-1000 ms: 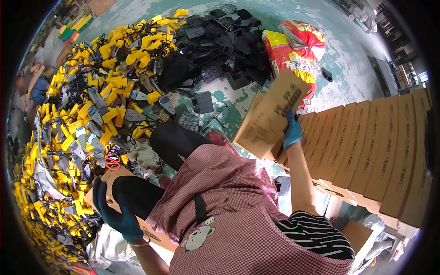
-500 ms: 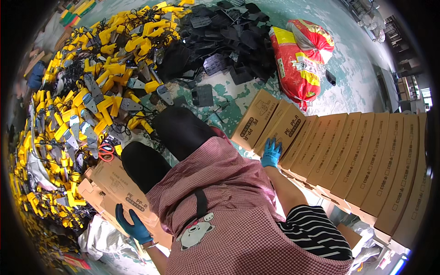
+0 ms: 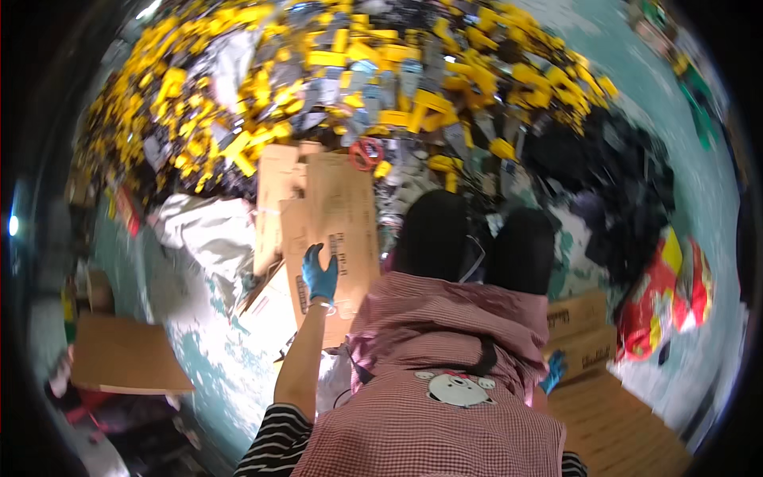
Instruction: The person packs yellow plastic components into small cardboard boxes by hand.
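Head view, looking straight down. Left hand [image 3: 319, 273] in a blue glove, flat on a folded cardboard box [image 3: 338, 230], fingers spread loosely over its lower edge, palm down. Box lying just left of the black-trousered knees [image 3: 477, 238], on top of more flattened cardboard [image 3: 274, 199] that reaches up toward the heap. Right hand [image 3: 554, 370], also blue-gloved, only partly visible beside the pink checked apron [image 3: 445, 374], down by a stack of brown cartons [image 3: 584, 334]; finger position impossible to tell. Huge pile of yellow and grey plastic parts [image 3: 358, 87] across the top, black parts [image 3: 628, 175] to the right. Red and yellow sack [image 3: 668, 302] at far right, near the cartons. Green floor [image 3: 214, 358] below left.
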The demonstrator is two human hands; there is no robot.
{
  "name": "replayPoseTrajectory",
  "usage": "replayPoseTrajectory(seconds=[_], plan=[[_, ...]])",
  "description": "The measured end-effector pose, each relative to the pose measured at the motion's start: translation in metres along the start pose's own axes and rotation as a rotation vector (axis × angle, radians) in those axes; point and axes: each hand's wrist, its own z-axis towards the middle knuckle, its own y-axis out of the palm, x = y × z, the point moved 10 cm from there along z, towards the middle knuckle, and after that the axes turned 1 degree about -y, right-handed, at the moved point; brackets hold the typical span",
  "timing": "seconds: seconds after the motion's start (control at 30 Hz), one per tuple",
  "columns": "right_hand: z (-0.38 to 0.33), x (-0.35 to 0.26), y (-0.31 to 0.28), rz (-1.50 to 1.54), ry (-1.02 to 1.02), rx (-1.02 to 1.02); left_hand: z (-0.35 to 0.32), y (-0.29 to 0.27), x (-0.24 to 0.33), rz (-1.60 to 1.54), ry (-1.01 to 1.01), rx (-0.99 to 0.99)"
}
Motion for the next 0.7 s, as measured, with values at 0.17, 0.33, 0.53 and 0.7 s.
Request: replayPoseTrajectory(seconds=[0.17, 0.33, 0.53, 0.7], plan=[[0.032, -0.004, -0.107, 0.577, -0.414, -0.274, 0.015, -0.100, -0.081, 0.330, -0.445, 0.186], [0.062, 0.054, -0.077, 1.285, 0.046, -0.323, 0.056, -0.084, -0.055, 0.442, -0.283, 0.330], [0.110, 0.157, -0.158, 1.690, 0.368, 0.015, 0.049, -0.105, -0.130, -0.002, -0.523, -0.021], [0.145, 0.364, -0.357, 2.417, 0.484, 0.613, 0.043, -0.250, 0.163, -0.027, 0.281, 0.525]])
